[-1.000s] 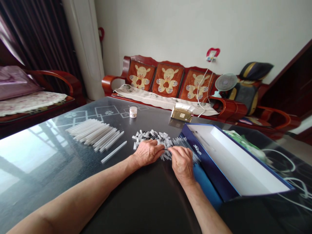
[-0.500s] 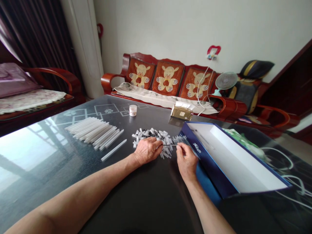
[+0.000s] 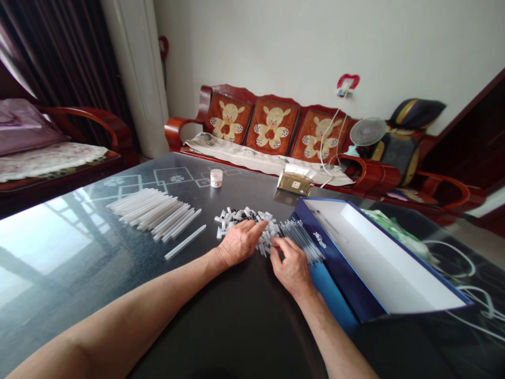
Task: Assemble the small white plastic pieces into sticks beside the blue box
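Observation:
My left hand [image 3: 240,243] rests at the near edge of a pile of small white and black pen caps [image 3: 232,216], index finger pointing out over it and the other fingers curled. What those fingers hold, if anything, is hidden. My right hand [image 3: 291,264] is just right of it, thumb and fingertips pinched together at the pile's right edge; I cannot make out what is between them. Thin clear pen refills [image 3: 302,239] lie in a bundle beyond my right hand. White tapered pen barrels [image 3: 152,210] lie in a row at left, with a single barrel [image 3: 185,242] apart.
A blue open box [image 3: 343,263] with white inside stands at the right, a flat blue piece [image 3: 333,295] beside it. A small white jar [image 3: 216,178] and a tissue box [image 3: 295,182] stand farther back on the dark glossy table [image 3: 236,326]. White cables [image 3: 483,300] lie at the far right.
The thin dark rod stretched between my hands is no longer visible. My right hand has moved left and closer to my left hand, uncovering more refills. My left index finger has extended.

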Motion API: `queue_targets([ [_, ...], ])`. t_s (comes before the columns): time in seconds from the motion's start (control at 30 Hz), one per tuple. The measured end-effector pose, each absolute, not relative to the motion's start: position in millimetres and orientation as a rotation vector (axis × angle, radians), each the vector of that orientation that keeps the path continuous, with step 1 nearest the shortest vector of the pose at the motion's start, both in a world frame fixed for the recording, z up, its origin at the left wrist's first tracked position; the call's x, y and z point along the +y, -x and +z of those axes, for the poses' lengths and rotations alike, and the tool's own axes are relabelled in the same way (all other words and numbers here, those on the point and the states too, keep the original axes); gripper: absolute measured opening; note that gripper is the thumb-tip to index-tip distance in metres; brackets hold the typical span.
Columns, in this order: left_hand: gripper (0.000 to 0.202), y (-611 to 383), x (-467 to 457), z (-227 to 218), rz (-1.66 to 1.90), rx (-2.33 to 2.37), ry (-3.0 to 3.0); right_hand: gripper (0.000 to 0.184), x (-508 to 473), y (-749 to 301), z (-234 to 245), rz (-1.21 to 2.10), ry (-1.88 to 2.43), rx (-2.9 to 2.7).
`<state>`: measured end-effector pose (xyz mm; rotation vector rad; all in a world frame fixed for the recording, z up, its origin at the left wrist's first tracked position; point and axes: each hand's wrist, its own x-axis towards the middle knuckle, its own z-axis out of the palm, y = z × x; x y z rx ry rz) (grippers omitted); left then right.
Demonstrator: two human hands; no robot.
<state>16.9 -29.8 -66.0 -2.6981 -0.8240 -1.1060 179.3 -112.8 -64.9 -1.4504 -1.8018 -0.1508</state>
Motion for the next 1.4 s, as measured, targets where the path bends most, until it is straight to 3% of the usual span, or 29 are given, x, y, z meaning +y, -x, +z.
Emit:
queue_targets([
  [0.2, 0.028, -19.0, -29.9, -66.7, -1.208, -0.803, 2.658, 0.018, -116.4, -176.0, -64.3, -0.224, 1.631, -1.980],
  [0.6, 0.030, -16.5, -36.9, -63.8, -1.139, -0.786, 2.706, 0.028, -106.6, -180.0, -65.3, -0.057, 1.382, -1.577],
  [0.97, 0.027, -17.5, -42.3, -58.7, -1.065, -0.761, 2.776, 0.030, -101.4, -171.8, -65.0, 0.737, 1.138, -0.825],
  [1.4, 0.025, -17.7, -41.3, -61.4, -1.101, -0.798, 2.885, 0.032, -102.8, -166.0, -67.5, 0.889, 1.067, -0.875],
])
